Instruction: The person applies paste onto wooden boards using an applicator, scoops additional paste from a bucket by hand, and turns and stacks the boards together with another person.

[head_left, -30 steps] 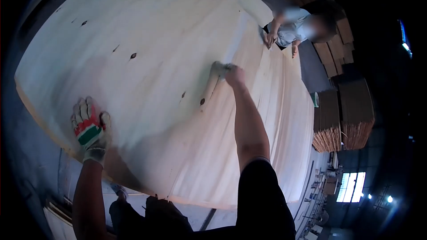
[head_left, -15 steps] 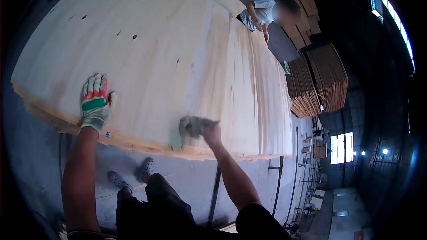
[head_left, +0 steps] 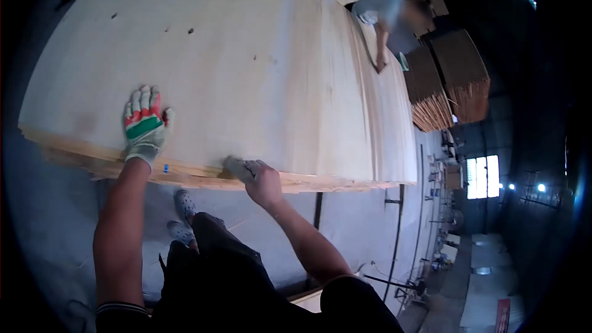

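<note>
Pale wood sheet, 1, atop layered wooden stack: left side flat, ripples apparently remaining rightward. White-red-green gloved left hand: spread, holding nothing. Bare right hand: curled around grey cloth-like bundle.

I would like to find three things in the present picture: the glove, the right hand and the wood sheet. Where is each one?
Glove (head_left: 143, 127): head view, on its green band.
Right hand (head_left: 265, 183): head view, on its back.
Wood sheet (head_left: 228, 86): head view, on its bare top.

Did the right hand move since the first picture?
Yes, the right hand came nearer the body, from far out on the wood sheet to its near edge.
</note>
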Available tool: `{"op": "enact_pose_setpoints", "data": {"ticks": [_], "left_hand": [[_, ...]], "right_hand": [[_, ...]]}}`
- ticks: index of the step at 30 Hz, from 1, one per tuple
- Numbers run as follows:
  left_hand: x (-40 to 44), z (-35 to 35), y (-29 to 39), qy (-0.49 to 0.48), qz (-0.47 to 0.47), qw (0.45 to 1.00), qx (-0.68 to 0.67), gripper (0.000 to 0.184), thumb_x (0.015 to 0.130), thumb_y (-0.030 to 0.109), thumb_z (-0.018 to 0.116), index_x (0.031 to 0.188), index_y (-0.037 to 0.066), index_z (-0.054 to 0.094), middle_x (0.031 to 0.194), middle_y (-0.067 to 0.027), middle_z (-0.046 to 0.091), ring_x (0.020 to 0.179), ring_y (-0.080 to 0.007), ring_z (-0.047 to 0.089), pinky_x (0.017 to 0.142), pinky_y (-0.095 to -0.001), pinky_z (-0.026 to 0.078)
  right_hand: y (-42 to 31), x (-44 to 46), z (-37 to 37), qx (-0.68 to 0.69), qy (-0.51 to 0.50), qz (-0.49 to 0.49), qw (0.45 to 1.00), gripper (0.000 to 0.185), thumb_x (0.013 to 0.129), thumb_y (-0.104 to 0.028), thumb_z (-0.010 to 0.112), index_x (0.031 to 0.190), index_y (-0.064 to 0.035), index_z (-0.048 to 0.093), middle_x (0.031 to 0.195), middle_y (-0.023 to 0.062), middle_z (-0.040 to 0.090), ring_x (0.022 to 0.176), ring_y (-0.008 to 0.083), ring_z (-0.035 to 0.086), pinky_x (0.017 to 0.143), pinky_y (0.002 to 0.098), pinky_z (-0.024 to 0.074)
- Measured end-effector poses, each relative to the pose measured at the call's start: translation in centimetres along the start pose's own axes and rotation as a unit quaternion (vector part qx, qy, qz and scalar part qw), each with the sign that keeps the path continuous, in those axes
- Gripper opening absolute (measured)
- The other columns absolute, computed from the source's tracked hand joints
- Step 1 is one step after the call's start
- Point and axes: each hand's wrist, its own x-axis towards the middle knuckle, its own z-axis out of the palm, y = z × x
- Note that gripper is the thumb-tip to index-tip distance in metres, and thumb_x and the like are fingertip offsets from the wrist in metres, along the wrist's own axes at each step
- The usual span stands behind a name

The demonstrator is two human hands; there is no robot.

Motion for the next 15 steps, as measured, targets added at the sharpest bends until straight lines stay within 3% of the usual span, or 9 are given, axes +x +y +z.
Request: {"op": "enact_pose_setpoints", "data": {"ticks": [2, 3, 4, 6, 8, 11, 13, 15], "left_hand": [[0.4, -1.4, -1.5, 0.015, 0.027, 0.985, -0.169, 0.049, 0.092, 0.03, 0.061, 0.135, 0.008, 0.055, 0.139, -0.0162, 0.055, 0.13, -0.0355, 0.049, 0.107, -0.0465, 0.039], [0.8, -4.0, -3.3, -0.178, -0.122, 0.89, -0.402, 0.043, 0.097, 0.029, 0.059, 0.134, 0.007, 0.056, 0.132, -0.0143, 0.059, 0.124, -0.0323, 0.055, 0.104, -0.0396, 0.043], [-0.2, -4.3, -5.5, -0.174, -0.137, 0.897, -0.383, 0.043, 0.097, 0.029, 0.059, 0.134, 0.007, 0.056, 0.132, -0.0143, 0.059, 0.124, -0.0323, 0.055, 0.104, -0.0396, 0.043], [-3.7, -5.5, -10.5, 0.001, -0.242, 0.825, -0.511, 0.04, 0.102, 0.028, 0.052, 0.133, 0.003, 0.055, 0.127, -0.0135, 0.062, 0.12, -0.0262, 0.057, 0.102, -0.0343, 0.043], [-6.7, -6.6, -17.0, 0.033, -0.29, 0.858, -0.422, 0.041, 0.103, 0.028, 0.05, 0.133, 0.0, 0.054, 0.127, -0.0131, 0.061, 0.119, -0.0208, 0.056, 0.102, -0.0332, 0.043], [-9.6, -8.7, -23.5, 0.044, -0.369, 0.851, -0.37, 0.043, 0.103, 0.028, 0.051, 0.133, -0.003, 0.053, 0.129, -0.0156, 0.06, 0.121, -0.022, 0.055, 0.102, -0.0341, 0.043], [-9.2, -10.0, -26.6, 0.1, -0.389, 0.826, -0.395, 0.044, 0.103, 0.029, 0.052, 0.133, -0.004, 0.052, 0.132, -0.0157, 0.058, 0.122, -0.0237, 0.054, 0.102, -0.0344, 0.043], [-8.3, -9.0, -30.5, 0.103, -0.393, 0.841, -0.358, 0.044, 0.102, 0.029, 0.055, 0.133, -0.002, 0.053, 0.133, -0.0152, 0.057, 0.123, -0.0239, 0.053, 0.103, -0.0336, 0.043]], "right_hand": [[-1.9, 1.9, 0.5, 0.104, -0.075, 0.012, 0.992, 0.03, 0.08, -0.005, 0.064, 0.109, -0.0036, 0.071, 0.092, 0.0181, 0.07, 0.088, 0.0337, 0.068, 0.078, 0.0415, 0.054], [-2.4, 2.8, -0.2, 0.174, -0.062, -0.008, 0.983, 0.024, 0.083, -0.007, 0.064, 0.105, -0.0018, 0.071, 0.091, 0.018, 0.071, 0.084, 0.0295, 0.069, 0.076, 0.0385, 0.054], [-3.0, 3.8, -0.8, 0.243, -0.047, -0.026, 0.969, 0.019, 0.087, -0.009, 0.063, 0.101, -0.0001, 0.072, 0.089, 0.0179, 0.072, 0.079, 0.0252, 0.07, 0.074, 0.0355, 0.0539], [-4.7, 5.6, -1.7, 0.293, -0.046, 0.032, 0.954, 0.02, 0.091, -0.009, 0.061, 0.105, 0.0005, 0.071, 0.086, 0.0136, 0.071, 0.077, 0.0149, 0.066, 0.074, 0.0301, 0.0527], [-6.2, 7.2, -1.3, 0.298, -0.039, 0.059, 0.952, 0.021, 0.092, -0.008, 0.058, 0.107, 0.0026, 0.07, 0.083, 0.0094, 0.07, 0.074, 0.0109, 0.061, 0.073, 0.0281, 0.0516], [-7.9, 9.9, 0.5, 0.434, -0.018, 0.105, 0.895, 0.024, 0.091, -0.007, 0.06, 0.109, 0.0056, 0.069, 0.086, 0.0075, 0.07, 0.075, 0.0117, 0.061, 0.072, 0.0294, 0.0515], [-9.5, 11.8, 1.8, 0.418, -0.018, 0.093, 0.904, 0.024, 0.09, -0.006, 0.06, 0.109, 0.0058, 0.069, 0.087, 0.0078, 0.07, 0.077, 0.0116, 0.062, 0.073, 0.0291, 0.0521], [-12.0, 13.6, 3.1, 0.406, -0.021, 0.08, 0.91, 0.025, 0.09, -0.006, 0.06, 0.109, 0.006, 0.069, 0.088, 0.008, 0.07, 0.078, 0.0115, 0.062, 0.074, 0.0289, 0.0526]]}}
